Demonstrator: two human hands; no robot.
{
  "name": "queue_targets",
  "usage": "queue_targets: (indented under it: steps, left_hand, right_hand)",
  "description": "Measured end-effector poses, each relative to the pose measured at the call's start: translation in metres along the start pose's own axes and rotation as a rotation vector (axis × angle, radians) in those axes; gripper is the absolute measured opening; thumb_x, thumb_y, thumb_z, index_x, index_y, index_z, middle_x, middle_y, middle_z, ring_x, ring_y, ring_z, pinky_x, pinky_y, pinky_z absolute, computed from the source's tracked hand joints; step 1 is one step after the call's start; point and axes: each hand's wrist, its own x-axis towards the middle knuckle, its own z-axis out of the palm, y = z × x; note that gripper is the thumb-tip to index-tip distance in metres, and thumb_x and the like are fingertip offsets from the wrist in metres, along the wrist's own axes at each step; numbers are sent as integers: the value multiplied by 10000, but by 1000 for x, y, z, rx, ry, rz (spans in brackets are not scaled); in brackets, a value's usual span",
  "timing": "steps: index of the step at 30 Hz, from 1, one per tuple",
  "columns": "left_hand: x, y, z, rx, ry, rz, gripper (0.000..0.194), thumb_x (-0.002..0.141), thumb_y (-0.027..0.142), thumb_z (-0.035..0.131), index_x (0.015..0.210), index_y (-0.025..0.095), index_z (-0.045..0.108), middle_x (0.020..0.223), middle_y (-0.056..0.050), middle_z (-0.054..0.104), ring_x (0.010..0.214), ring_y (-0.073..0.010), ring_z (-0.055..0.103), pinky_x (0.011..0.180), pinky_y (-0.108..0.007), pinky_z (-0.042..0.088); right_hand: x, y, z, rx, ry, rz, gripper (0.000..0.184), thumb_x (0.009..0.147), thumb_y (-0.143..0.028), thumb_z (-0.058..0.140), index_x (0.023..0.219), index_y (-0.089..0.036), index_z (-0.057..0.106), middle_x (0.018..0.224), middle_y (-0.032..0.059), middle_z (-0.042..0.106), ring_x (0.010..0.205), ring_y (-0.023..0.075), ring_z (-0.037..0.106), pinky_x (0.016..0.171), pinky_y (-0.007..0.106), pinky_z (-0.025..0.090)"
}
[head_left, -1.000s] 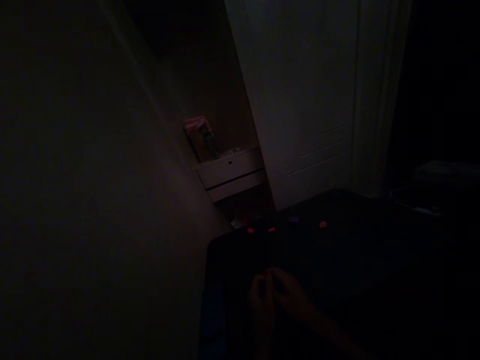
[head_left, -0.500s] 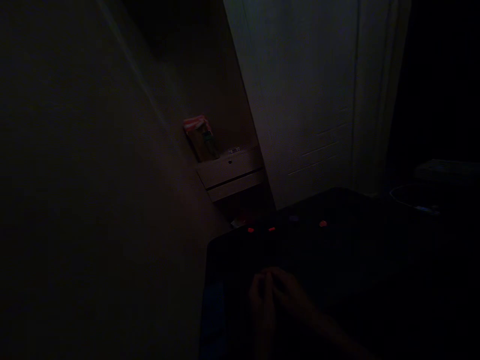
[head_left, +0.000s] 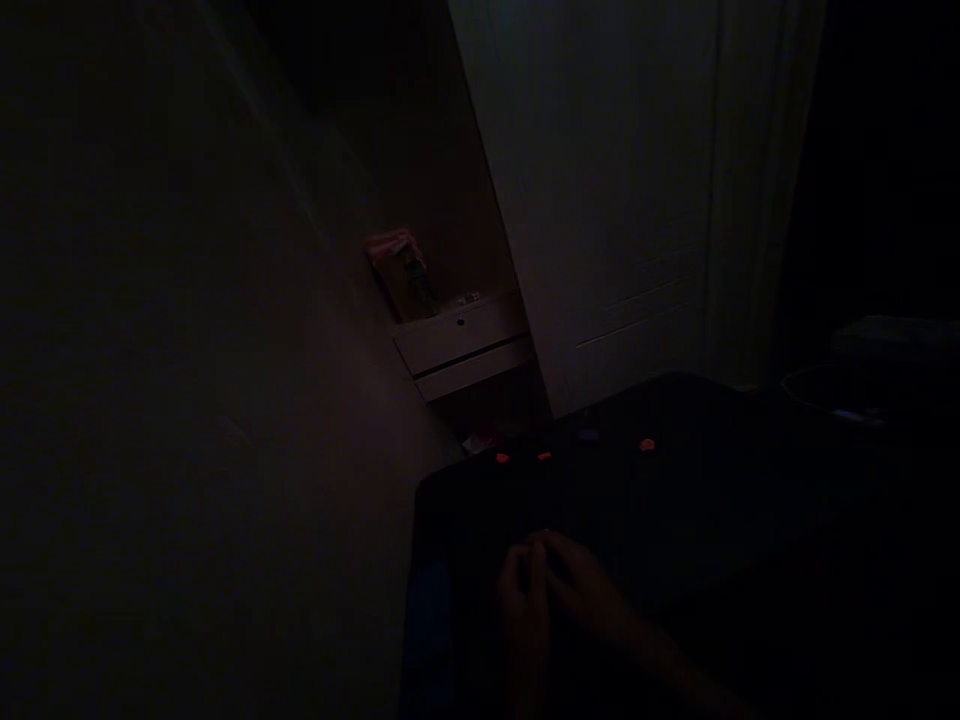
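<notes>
The picture is very dark. My left hand and my right hand meet at the fingertips above a dark surface. Both are closed in a pinch, with the fingers of each touching the other's. Whatever sits between the fingertips is too small and dim to make out. Beyond the hands lie a small orange-red piece, a flat orange-red piece and a rounder orange-red piece farther right. A dim purple piece rests between the last two.
A wall runs along the left. Behind the surface stand a pale door-like panel and a drawer unit with a red-and-white packet on top. A blue item lies at the left edge. At right is a thin looped cable.
The picture has grown darker. My hands stay together in nearly the same place, and the pieces on the surface have not moved.
</notes>
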Motion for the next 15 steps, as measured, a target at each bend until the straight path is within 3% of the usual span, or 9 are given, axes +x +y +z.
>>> queue_targets:
  steps: [15]
  left_hand:
    - [-1,-1,1,-20,17,6,640,833,789,561,798,161,680,784,-77,694,760,-235,652,708,-315,511]
  right_hand:
    - [-1,2,0,-11,-9,27,258,977,-335,500,1092,-173,665,1069,111,731,982,253,698,884,368,535]
